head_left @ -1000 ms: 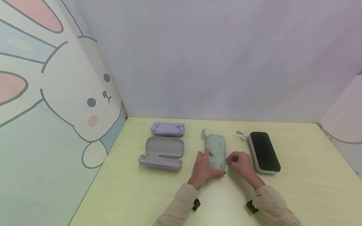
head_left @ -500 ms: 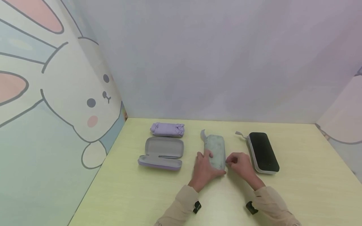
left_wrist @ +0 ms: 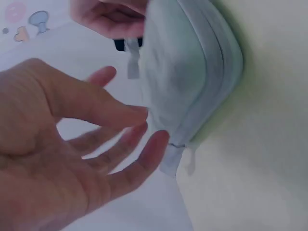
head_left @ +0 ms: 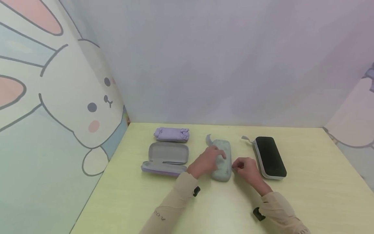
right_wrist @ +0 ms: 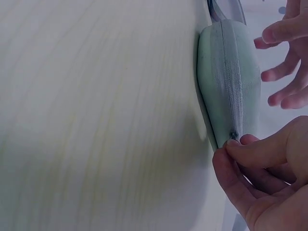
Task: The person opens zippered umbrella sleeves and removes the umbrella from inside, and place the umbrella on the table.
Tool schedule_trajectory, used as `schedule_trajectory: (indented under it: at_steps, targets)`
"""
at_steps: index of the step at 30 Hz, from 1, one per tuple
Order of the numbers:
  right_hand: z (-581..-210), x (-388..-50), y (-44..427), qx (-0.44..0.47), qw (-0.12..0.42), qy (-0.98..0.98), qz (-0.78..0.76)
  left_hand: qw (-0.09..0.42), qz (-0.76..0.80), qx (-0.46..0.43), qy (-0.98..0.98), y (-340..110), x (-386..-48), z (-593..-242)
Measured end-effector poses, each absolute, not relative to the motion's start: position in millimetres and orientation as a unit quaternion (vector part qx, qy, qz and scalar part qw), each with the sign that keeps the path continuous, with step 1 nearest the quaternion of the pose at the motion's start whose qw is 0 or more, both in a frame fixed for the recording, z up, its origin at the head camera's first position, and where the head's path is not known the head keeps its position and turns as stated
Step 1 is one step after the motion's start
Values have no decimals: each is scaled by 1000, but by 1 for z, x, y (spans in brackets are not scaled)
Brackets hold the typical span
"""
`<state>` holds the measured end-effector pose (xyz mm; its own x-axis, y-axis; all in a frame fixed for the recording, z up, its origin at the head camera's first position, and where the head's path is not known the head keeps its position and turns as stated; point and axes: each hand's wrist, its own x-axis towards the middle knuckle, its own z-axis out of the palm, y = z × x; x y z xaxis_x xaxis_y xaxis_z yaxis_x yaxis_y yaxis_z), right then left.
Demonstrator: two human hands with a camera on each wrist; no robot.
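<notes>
A pale green zippered case (head_left: 224, 170) lies flat on the table, with a small fabric loop (head_left: 208, 139) at its far left corner. My right hand (head_left: 247, 170) is at the case's right side. In the right wrist view its thumb and index finger pinch the zipper pull just below the slider (right_wrist: 234, 135); the pull itself is mostly hidden by the fingertips. My left hand (head_left: 206, 161) hovers over the case's left part. Its fingers are loosely bent and apart, holding nothing, as the left wrist view (left_wrist: 57, 144) also shows.
Right of the green case lies a black-topped case (head_left: 271, 157) with a grey strap. On the left stands an opened, grey-lined purple glasses case (head_left: 168, 152), behind it a wrapped purple bundle (head_left: 171, 134). A wall (head_left: 216, 65) rises behind the table.
My left hand has let go of the green case's near end and moved up and slightly away over it. The right hand stays at the zipper, hardly moved.
</notes>
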<state>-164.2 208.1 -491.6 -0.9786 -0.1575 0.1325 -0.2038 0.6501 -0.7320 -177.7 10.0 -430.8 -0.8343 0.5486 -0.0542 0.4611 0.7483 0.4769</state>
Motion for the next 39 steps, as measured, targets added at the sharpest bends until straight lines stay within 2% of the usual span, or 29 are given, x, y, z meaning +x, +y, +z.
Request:
schedule_trajectory:
  at_steps: [12,39]
  targets:
    - [-495,-167,207,116,31,-908,402,69,70,368,925,21,-195,-442]
    - [-491,-162,213,96,20,-918,385,32,59,318,946,34,-193,-452]
